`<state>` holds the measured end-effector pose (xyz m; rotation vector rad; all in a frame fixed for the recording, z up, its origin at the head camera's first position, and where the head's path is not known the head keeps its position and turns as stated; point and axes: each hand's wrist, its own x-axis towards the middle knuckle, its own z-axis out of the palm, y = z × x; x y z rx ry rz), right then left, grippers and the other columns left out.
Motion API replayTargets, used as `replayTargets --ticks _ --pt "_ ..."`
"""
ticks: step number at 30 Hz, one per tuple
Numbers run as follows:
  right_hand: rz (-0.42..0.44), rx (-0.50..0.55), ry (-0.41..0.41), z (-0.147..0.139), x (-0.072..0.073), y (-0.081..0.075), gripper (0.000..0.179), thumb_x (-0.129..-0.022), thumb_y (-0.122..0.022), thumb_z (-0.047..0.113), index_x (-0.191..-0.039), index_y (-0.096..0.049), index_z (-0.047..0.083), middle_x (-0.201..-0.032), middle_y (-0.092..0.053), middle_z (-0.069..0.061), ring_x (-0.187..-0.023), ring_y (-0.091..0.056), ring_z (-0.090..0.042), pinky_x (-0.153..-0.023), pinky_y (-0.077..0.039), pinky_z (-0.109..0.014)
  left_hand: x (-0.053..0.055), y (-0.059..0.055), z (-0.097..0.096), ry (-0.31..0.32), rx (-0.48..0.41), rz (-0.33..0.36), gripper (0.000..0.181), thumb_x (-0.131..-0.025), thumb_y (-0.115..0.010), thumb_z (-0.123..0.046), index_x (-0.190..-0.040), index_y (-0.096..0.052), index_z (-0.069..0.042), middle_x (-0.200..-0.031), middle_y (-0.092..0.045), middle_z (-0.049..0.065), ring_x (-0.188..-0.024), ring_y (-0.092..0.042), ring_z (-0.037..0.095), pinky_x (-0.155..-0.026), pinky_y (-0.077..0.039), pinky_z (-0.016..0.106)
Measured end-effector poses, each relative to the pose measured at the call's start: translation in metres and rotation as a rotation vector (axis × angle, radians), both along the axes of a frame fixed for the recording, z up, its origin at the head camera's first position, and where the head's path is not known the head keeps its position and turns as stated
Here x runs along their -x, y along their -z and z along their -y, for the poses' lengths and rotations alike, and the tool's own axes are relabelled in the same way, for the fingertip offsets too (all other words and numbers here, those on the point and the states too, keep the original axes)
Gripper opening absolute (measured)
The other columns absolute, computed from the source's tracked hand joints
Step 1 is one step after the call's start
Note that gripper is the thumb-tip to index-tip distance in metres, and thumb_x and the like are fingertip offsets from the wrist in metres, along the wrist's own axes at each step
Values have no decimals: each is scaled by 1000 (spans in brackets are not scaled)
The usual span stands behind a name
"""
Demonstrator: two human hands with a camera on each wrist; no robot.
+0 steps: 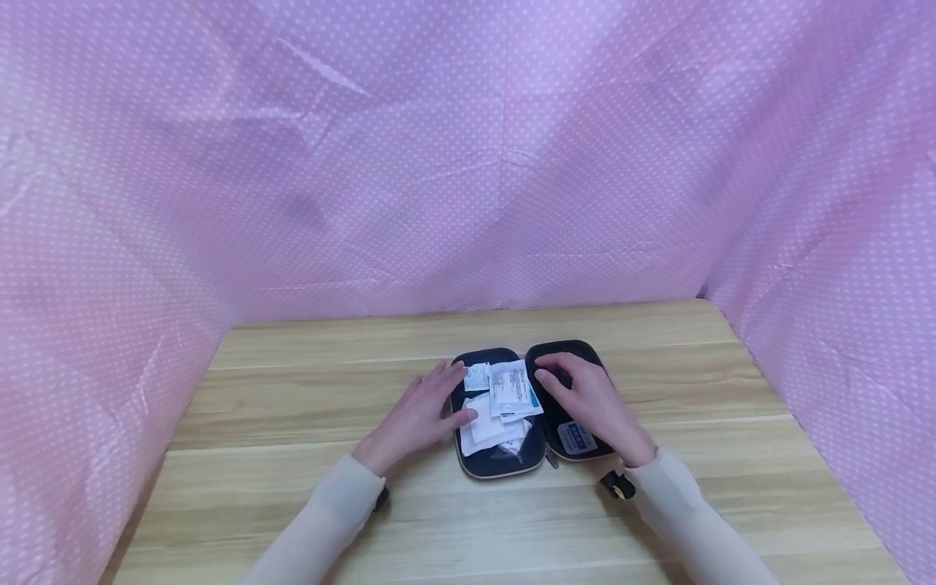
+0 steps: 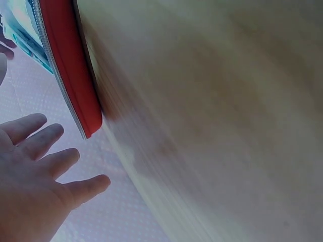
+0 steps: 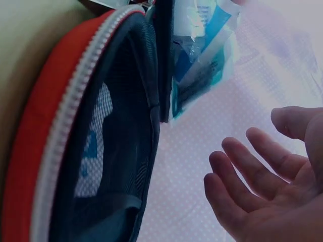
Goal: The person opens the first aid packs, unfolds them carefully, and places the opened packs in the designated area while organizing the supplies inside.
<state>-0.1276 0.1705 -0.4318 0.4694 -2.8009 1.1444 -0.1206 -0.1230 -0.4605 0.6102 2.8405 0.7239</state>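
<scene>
A zippered pouch (image 1: 504,470) lies unfolded on the table, black inside and red outside in the wrist views. White paper and plastic packets (image 1: 509,388) are piled in its left half. My left hand (image 1: 420,414) is at that half's left edge, fingers spread and thumb tip over the packets. Above the right half, my right hand (image 1: 592,402) has loosely bent fingers with nothing between them. A mesh pocket (image 3: 121,151) lines this half, with a printed label (image 1: 577,437) near its front end. In the right wrist view, teal-edged packets (image 3: 202,65) stick up from the other half.
The wood-grain table (image 1: 292,487) extends around the pouch on all sides. Pink dotted cloth (image 1: 468,162) hangs behind it and along both sides. A dark wrist device (image 1: 617,485) sits under the right cuff. The zipper pull (image 1: 552,460) hangs at the pouch's front.
</scene>
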Motion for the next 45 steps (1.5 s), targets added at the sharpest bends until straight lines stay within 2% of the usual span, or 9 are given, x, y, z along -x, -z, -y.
replayTargets --ticks 8,16,22,26,31,36,41,45 --pt "90 -48 -1 14 9 8 37 -101 -68 31 -130 -69 7 -127 -70 -12 -110 -65 -26 -96 -55 -50 -6 -1 -9 85 -3 -2 83 -98 -59 -62 -162 -37 -13 -168 -31 4 -157 -19 28 -123 -18 61" --pt "115 -94 -11 22 16 17 41 -98 -74 32 -129 -68 5 -115 -71 -10 -94 -63 -21 -85 -57 -42 -11 -1 -19 187 19 -16 78 -100 -57 -60 -160 -40 -14 -167 -34 3 -157 -20 26 -122 -20 63" --pt "147 -136 -5 26 19 22 47 -95 -76 37 -129 -69 5 -115 -70 -10 -92 -63 -20 -82 -58 -39 -12 2 -19 252 43 1 71 -101 -56 -60 -159 -44 -21 -167 -34 -1 -158 -18 23 -123 -16 65" --pt "153 -128 -5 27 19 22 47 -94 -78 35 -130 -69 5 -113 -70 -9 -91 -63 -19 -80 -58 -37 -11 3 -18 285 40 -9 70 -101 -56 -58 -159 -45 -20 -167 -35 -2 -158 -19 25 -122 -17 66" --pt "154 -97 -7 25 19 20 43 -93 -79 27 -129 -69 4 -105 -70 -6 -88 -62 -17 -73 -56 -32 -12 4 -17 286 22 -6 71 -102 -56 -57 -159 -44 -18 -166 -37 1 -157 -21 28 -121 -18 67" --pt "132 -93 14 20 17 17 39 -94 -79 24 -128 -70 6 -103 -69 -5 -86 -61 -17 -71 -53 -31 -12 3 -16 262 32 38 73 -102 -54 -61 -161 -41 -20 -167 -35 0 -157 -20 25 -123 -16 64" --pt "104 -86 32 16 14 14 30 -95 -76 22 -122 -73 9 -108 -68 -7 -87 -59 -19 -73 -52 -33 -12 4 -15 261 53 60 73 -102 -51 -64 -161 -41 -22 -168 -32 -3 -157 -20 23 -123 -16 63" --pt "95 -26 55 12 12 13 25 -97 -73 18 -120 -74 9 -116 -68 -10 -91 -60 -21 -73 -53 -33 -12 5 -15 261 61 57 72 -102 -51 -63 -160 -42 -22 -168 -31 -3 -158 -19 23 -123 -16 64"
